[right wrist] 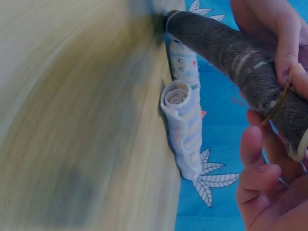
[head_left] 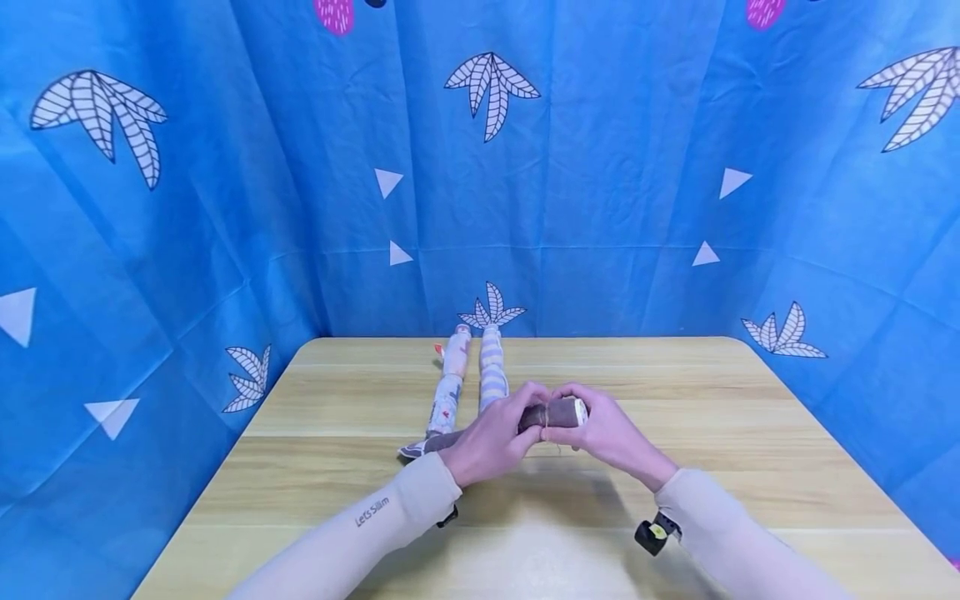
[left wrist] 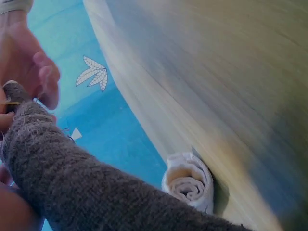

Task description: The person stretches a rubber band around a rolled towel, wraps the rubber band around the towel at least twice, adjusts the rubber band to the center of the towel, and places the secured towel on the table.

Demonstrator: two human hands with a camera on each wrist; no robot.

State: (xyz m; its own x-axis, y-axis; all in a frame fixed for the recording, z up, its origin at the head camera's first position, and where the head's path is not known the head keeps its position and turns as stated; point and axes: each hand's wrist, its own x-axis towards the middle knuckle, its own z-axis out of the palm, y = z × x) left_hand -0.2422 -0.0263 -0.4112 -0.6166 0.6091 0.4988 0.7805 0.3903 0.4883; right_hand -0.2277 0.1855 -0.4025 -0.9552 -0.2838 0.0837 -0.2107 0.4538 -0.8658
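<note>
A dark grey-brown rolled towel (head_left: 561,413) is held in the air above the table by both hands. My left hand (head_left: 491,437) curls round it, and my right hand (head_left: 611,433) has thumb and finger round its pale right end. Between the fingertips of both hands, a thin yellowish rubber band (right wrist: 278,107) circles the roll near that end. The right wrist view shows the band drawn up to the left fingers (right wrist: 288,53), while right fingers (right wrist: 252,139) lie close under it. The roll's far end reaches left past my left wrist.
Behind the hands, a striped rolled cloth (head_left: 492,367) and a white patterned roll (head_left: 446,400) lie side by side toward the back edge of the wooden table (head_left: 675,400). A small red tag (head_left: 438,349) sticks out there. Blue curtains (head_left: 600,167) surround the table.
</note>
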